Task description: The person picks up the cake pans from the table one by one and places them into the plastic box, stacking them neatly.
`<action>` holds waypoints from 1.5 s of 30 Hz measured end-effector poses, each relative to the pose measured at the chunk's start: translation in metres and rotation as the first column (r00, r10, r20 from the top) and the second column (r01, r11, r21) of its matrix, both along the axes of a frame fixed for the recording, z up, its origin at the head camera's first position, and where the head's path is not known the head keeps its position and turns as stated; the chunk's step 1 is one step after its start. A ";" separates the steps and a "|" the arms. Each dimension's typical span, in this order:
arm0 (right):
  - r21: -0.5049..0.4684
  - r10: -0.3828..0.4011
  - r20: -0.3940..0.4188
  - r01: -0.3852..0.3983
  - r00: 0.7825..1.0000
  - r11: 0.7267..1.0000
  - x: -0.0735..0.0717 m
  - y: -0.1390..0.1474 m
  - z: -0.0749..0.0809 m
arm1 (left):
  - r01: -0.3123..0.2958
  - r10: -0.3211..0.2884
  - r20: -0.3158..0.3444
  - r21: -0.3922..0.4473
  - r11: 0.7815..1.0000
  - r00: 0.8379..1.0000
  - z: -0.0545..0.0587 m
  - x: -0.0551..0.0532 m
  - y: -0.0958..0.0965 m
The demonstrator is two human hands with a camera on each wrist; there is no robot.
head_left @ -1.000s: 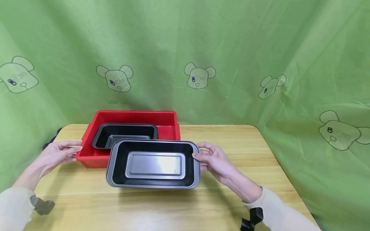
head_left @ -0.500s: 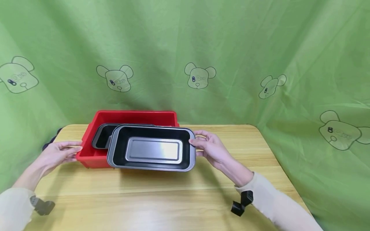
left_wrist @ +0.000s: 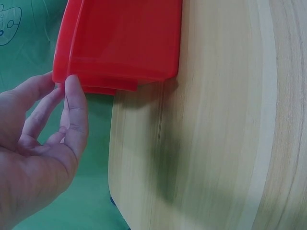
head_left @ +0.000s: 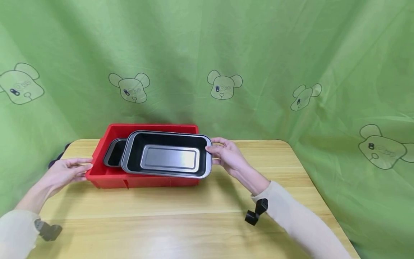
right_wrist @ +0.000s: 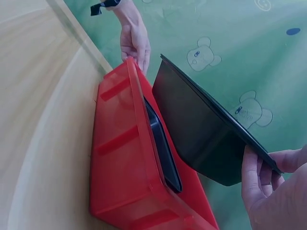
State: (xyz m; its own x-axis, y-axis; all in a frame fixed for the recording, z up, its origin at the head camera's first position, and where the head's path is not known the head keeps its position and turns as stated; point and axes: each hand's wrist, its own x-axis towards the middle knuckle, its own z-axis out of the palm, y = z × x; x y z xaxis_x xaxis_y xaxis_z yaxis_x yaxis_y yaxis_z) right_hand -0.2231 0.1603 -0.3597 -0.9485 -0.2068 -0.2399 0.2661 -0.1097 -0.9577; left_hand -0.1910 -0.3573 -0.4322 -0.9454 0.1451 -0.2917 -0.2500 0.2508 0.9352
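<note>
My right hand (head_left: 228, 154) grips the right end of a dark rectangular loaf pan (head_left: 169, 159), thumb on the rim and fingers beneath. The pan is tilted above the red plastic bin (head_left: 145, 181), covering much of its opening. Inside the bin lies another dark loaf pan (head_left: 115, 153), mostly hidden in the head view; its rim also shows in the right wrist view. My left hand (head_left: 66, 171) pinches the left edge of the bin between thumb and fingers. In the left wrist view those fingers (left_wrist: 76, 115) meet the bin's rim at its corner.
The bin stands on a light wooden table (head_left: 155, 230), at the back left. A green curtain (head_left: 258, 46) with printed bear heads hangs behind the table and along its sides.
My right hand has carried the loaf pan away from me and slightly left, from in front of the bin to over it. The left hand and the bin have stayed in place.
</note>
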 end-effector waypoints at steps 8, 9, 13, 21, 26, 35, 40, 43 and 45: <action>-0.004 -0.044 0.025 0.044 0.999 0.999 -0.020 -0.007 -0.009 | 0.004 -0.004 0.000 -0.010 1.000 1.000 0.000 0.000 0.001; -0.005 -0.047 0.027 0.047 0.999 0.999 -0.022 -0.008 -0.010 | 0.003 -0.003 0.001 -0.010 1.000 1.000 0.001 0.000 0.001; -0.006 -0.050 0.035 0.050 0.998 0.999 -0.031 -0.013 -0.012 | 0.003 -0.003 0.003 -0.012 1.000 1.000 0.001 -0.001 0.002; 0.014 -0.047 0.050 0.046 0.998 0.999 -0.046 -0.028 -0.017 | 0.001 0.000 0.007 -0.021 1.000 1.000 0.000 -0.001 0.001; 0.025 -0.044 0.062 0.043 0.997 0.999 -0.053 -0.037 -0.022 | 0.002 -0.002 0.002 -0.019 1.000 1.000 -0.001 -0.002 0.001; 0.031 -0.067 0.079 0.065 0.995 0.997 -0.060 -0.052 -0.029 | 0.002 -0.003 0.006 0.024 1.000 1.000 -0.001 -0.002 0.000; 0.030 -0.079 0.085 0.076 0.993 0.997 -0.065 -0.062 -0.033 | 0.006 -0.006 0.016 0.036 0.999 1.000 0.000 0.000 -0.001; 0.030 -0.077 0.079 0.075 0.994 0.997 -0.068 -0.069 -0.034 | 0.007 -0.008 0.018 0.036 0.999 1.000 -0.001 0.000 -0.001; 0.028 -0.075 0.074 0.073 0.994 0.997 -0.069 -0.073 -0.034 | 0.006 -0.007 0.019 0.035 0.999 1.000 -0.001 -0.001 -0.001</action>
